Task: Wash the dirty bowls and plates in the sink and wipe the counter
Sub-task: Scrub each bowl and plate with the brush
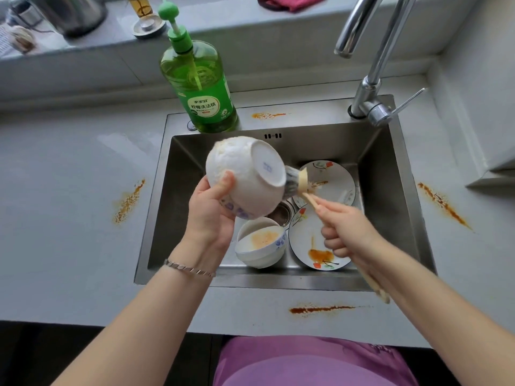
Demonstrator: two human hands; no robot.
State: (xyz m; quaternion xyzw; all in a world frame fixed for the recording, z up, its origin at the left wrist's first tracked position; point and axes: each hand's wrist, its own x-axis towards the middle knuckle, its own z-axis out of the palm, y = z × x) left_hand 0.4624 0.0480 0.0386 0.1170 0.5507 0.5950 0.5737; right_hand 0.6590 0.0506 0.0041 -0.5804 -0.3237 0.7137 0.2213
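Observation:
My left hand (213,215) grips a white bowl (248,176) with blue flowers, tilted bottom-up above the steel sink (390,174) and coated in suds. My right hand (345,227) holds the wooden handle of a dish brush (296,182), whose bristles press against the bowl's right side. Down in the sink lie a second bowl (262,243) smeared orange inside, a floral plate (309,243) with an orange stain, and another floral plate (331,179) behind it.
A green dish soap bottle (199,87) stands on the sink's back rim, the faucet (370,79) at back right. Orange sauce smears mark the counter at left (129,201), right (443,204), front (320,309) and behind the sink (267,115). A pink cloth (289,1) lies on the ledge.

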